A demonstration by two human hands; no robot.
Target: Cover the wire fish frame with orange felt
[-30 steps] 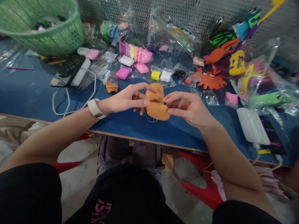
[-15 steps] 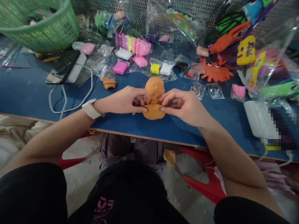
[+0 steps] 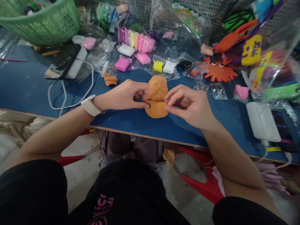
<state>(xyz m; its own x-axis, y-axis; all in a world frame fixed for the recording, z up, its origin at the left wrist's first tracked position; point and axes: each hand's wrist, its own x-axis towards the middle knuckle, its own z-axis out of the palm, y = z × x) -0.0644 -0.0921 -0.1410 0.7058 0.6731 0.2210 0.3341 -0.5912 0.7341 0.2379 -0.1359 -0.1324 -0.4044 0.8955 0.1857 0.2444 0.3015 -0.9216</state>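
A flattened oval of orange modelling clay (image 3: 156, 110) lies on the blue table, its far edge against a rounder, lumpy ball of the same clay (image 3: 157, 88). My left hand (image 3: 134, 95) pinches the oval's left end, thumb on top and fingers curled near the seam. At the right end, my right hand (image 3: 185, 103) pinches it the same way between thumb and fingers. A small torn scrap of orange clay (image 3: 110, 79) sits beyond my left wrist.
Bagged clay in pink (image 3: 122, 64), yellow (image 3: 158, 66) and white (image 3: 168, 67) lies behind the work. An orange clay crab (image 3: 220, 72) is farther right. A green basket (image 3: 58, 25) stands back left. A white power bank (image 3: 262, 121) and cables lie right; a phone (image 3: 67, 62) lies left.
Both hands keep their grip on the oval's ends, with the fingers shifted slightly. The whole view has moved a little, so most things sit slightly higher in the picture.
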